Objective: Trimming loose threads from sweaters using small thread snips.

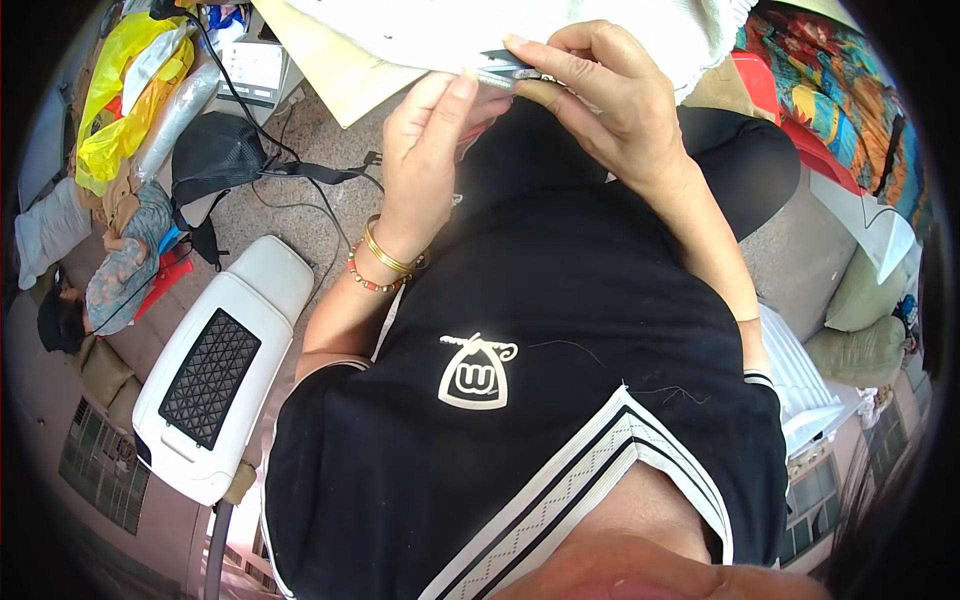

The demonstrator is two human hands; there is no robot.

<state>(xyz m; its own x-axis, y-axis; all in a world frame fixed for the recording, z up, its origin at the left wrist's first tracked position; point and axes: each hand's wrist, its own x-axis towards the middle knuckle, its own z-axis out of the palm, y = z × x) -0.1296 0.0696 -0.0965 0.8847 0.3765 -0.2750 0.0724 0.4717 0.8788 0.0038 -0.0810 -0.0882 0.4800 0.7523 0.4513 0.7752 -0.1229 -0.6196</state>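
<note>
A white knitted piece (640, 25) lies across the top of the view, just beyond both hands. My right hand (625, 105) pinches a small dark and silver object (508, 62) between thumb and fingertips; its exact kind is too small to tell. Beside it, my left hand (425, 135) is closed with the thumb on top, gripping a narrow grey strip (494, 80) right under the dark object. Bits of pink and red show by the left fingers. The two hands almost touch at the fingertips, above my dark-trousered lap.
A white padded chair with black mesh (212, 375) stands at the left. Near it are a black bag (215, 155), loose cables and yellow plastic bags (115, 120). Another person in patterned clothes (125, 270) is at the far left. Red plastic (815, 155) and colourful cloth (830, 85) are at the right.
</note>
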